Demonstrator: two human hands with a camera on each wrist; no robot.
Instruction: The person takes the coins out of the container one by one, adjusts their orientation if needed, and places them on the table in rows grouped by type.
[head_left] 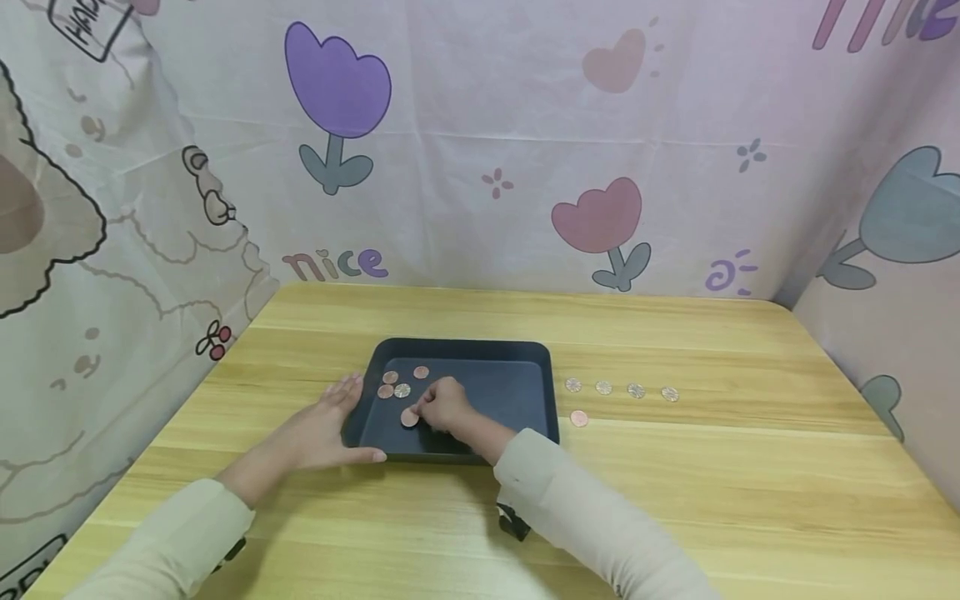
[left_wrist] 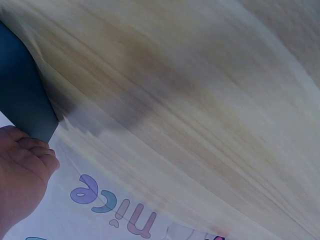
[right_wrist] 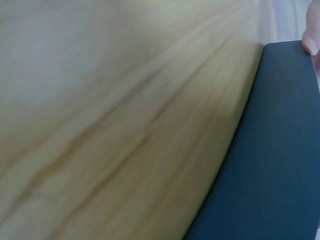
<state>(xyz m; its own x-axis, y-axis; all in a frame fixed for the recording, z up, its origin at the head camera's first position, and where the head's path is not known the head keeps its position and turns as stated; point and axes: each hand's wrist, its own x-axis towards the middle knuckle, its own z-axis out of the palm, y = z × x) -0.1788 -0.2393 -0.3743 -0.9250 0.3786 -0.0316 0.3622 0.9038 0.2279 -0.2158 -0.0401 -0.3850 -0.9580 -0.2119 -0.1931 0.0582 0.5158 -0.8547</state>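
A dark rectangular tray [head_left: 495,408] lies on the wooden table, with several copper-coloured coins and one silvery coin [head_left: 402,390] at its left side. My right hand [head_left: 448,406] reaches over the front rim and pinches the edge of a copper coin [head_left: 408,417] with thumb and index finger, low over the tray floor. At the tray's left front corner my left hand [head_left: 322,429] rests with fingers extended along the left side and the thumb on the front rim. The left wrist view shows the left fingers [left_wrist: 37,147] against the tray's outer wall [left_wrist: 30,95].
Right of the tray, several silvery coins [head_left: 603,387] lie in a row on the table [head_left: 712,483], with one copper coin [head_left: 579,418] in front of them. Printed fabric [head_left: 465,150] hangs behind the table and along both sides.
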